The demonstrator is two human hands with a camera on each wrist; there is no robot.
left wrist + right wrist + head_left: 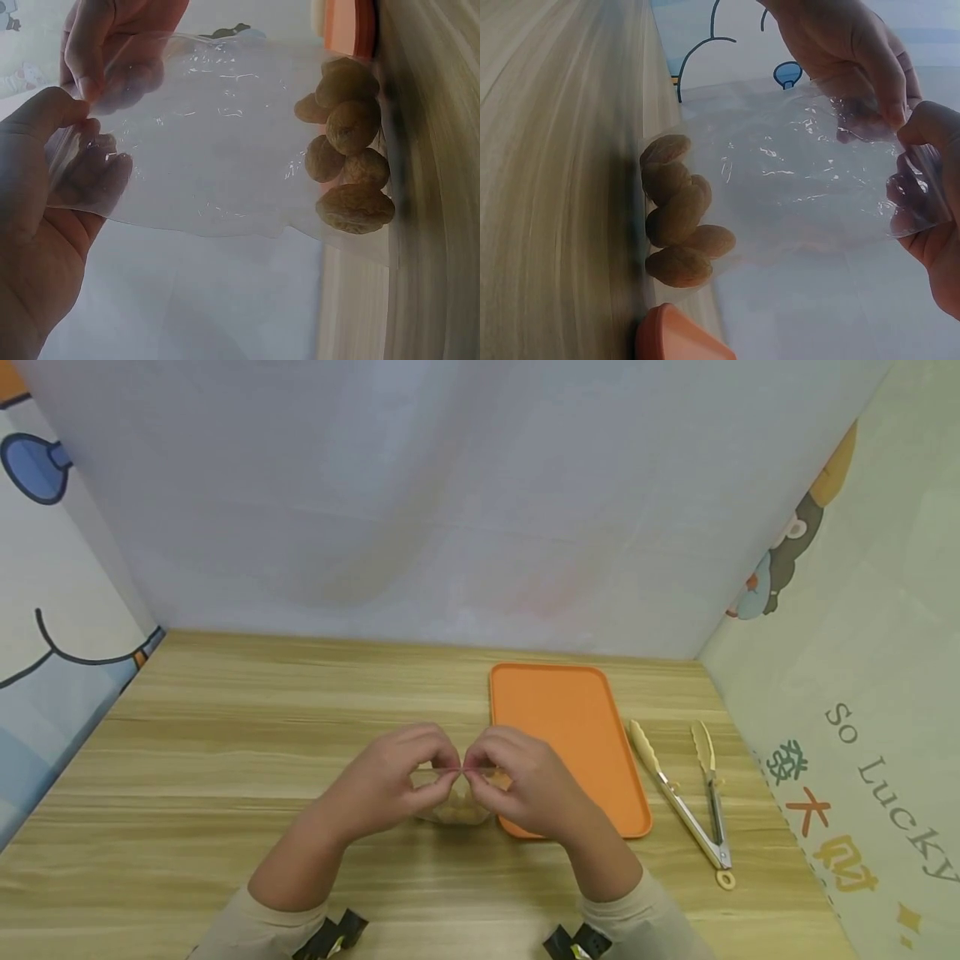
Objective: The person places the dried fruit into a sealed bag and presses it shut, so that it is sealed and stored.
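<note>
A clear plastic bag (217,142) hangs upright between both hands, just over the wooden table. Several brown, wrinkled, oval dried fruits (354,210) lie in its bottom, seen through the film; their exact kind I cannot tell. At the bag's top edge my left hand (393,781) pinches the film between thumb and fingers. Close beside it, thumbs nearly touching, my right hand (525,785) pinches the same edge. In the right wrist view the dried fruits (679,225) are bunched near the tabletop.
An orange tray (555,710) lies behind and beside the right hand, partly covered by it. Farther right, metal tongs (690,810) with cream tips lie spread on the wooden table (262,718). A pale cloth wall (450,510) stands at the back, with printed panels at both sides.
</note>
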